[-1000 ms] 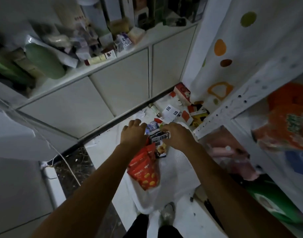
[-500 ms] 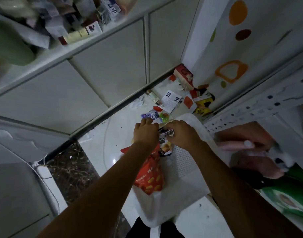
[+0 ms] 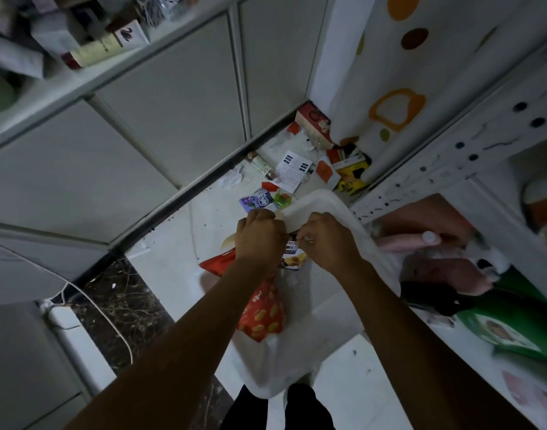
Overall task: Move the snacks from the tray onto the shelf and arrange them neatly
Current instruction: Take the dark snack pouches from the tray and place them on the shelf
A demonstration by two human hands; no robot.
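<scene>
Left hand [image 3: 260, 240] fisted on the red bag [image 3: 263, 308] top, right hand [image 3: 328, 243] pinching the packet [image 3: 292, 259] — both snacks sit low over the tray [image 3: 328, 330]. Lift the 2 together, grips firm, then swing right to the shelf [image 3: 452, 166] — don't clip its edge.

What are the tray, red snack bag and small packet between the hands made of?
The tray looks like matte white moulded plastic, its base perforated. The red snack bag is glossy, crinkled printed film, likely plastic. The small packet the right hand pinches has a shiny printed wrapper, probably film too; mostly hidden.
</scene>
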